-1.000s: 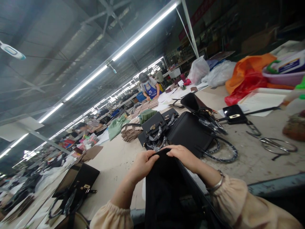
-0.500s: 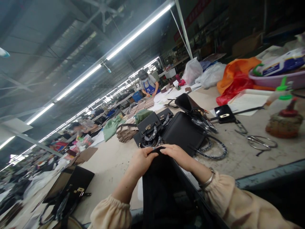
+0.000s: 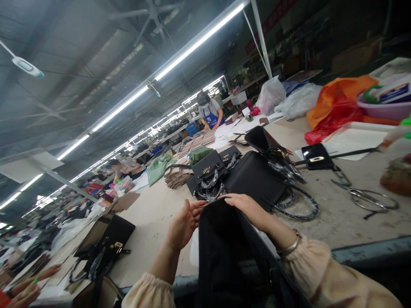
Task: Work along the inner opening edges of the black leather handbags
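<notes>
Bag point(image 3: 214, 239), black and open, is stretched lengthwise from near to far; its far rim is clasped by the right hand point(image 3: 248, 208), while the left hand point(image 3: 182, 223) is held open beside it, contact unclear. Beyond, black handbags point(image 3: 253, 179) are heaped on the table point(image 3: 150, 214).

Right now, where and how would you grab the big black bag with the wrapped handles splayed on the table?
By the outer bend of its larger handle loop, coming from the right. The big black bag lies low, and that film-wrapped loop sticks out right over bare tabletop, so it should hook easily. A smaller bag crowds its left.
</notes>
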{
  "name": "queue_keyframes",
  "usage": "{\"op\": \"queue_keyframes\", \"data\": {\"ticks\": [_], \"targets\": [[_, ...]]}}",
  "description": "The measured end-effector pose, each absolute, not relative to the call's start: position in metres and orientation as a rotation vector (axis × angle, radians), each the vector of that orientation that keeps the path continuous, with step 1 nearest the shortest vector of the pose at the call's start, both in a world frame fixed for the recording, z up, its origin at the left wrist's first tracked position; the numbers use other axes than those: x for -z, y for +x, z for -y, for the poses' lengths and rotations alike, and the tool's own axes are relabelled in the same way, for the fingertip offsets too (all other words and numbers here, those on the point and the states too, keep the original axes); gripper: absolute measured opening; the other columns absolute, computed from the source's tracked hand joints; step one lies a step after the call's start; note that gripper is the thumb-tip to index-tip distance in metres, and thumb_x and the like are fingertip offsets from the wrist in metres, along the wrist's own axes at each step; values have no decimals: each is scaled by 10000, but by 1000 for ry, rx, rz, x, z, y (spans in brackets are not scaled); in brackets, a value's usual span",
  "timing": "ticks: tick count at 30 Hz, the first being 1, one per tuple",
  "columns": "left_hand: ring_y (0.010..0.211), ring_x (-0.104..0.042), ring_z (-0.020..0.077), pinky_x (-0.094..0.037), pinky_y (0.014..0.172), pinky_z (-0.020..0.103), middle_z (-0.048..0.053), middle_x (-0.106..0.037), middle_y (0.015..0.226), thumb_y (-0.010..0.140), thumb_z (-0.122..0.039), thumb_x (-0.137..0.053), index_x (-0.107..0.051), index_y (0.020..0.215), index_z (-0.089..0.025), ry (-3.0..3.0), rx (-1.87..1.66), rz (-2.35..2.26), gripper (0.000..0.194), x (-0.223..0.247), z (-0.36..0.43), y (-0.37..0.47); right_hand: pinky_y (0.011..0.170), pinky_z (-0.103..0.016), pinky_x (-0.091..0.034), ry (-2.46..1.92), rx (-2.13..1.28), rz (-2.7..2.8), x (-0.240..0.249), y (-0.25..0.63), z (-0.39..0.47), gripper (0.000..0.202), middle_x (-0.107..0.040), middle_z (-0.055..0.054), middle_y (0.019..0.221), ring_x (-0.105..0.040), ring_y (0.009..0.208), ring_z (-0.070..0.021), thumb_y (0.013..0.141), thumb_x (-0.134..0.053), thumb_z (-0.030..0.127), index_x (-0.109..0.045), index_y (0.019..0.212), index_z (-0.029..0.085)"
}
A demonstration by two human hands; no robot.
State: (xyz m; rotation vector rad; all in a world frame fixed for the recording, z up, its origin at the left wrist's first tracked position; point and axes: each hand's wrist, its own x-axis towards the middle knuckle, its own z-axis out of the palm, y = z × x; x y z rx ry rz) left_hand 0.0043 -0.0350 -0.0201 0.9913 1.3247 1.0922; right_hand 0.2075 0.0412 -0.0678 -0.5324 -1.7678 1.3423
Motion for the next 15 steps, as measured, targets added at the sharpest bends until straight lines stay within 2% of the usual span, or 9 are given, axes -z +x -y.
{"op": "queue_keyframes", "data": {"ticks": [4, 7, 11, 15], "targets": [[839, -646, 194, -473, 777, 304, 134, -697, 955, 829, -646, -389, -683, 941, -122, 879, -1160, -1281, 611, 21, 42, -11, 982, -368, -386, -536, -1290, 1806, 72, 208, -46, 342, -678, -62, 1112, -582, 1059, -232, 858, -410, 313, -711, 966, 189], [834, -652, 206, -473, 802, 328, 126, -707, 940, 798, -622, -485, -694, 917, -116, 939, -1150, -1396, 560, 18, 42, -10, 991, -372, -380, -509, -1197, 1879, 77, 207, -48, 339, -674, -55, 1120, -573, 1075, -230, 863, -401, 308, -710, 949, 198], [862, -644, 205, -460, 834, 321, 107, -713, 945, 741, -481, -658, -685, 969, -115, 1150, -1084, -1535, 433, 14, 41, 3, 1002, -380, -372, -491, -1122, 1927, 81, 205, -50, 318, -669, -53, 1135, -564, 1095, -235, 849, -425, 302, -709, 948, 198], [868, -634, 208, -462, 805, 296, 81, -723, 910, 712, -380, -701, -698, 980, -129, 1330, -984, -1633, 367, 11, 39, 16, 1000, -371, -375, -527, -1213, 1884, 78, 206, -49, 353, -662, -47, 1153, -552, 1118, -236, 871, -394, 319, -706, 977, 197]]}}
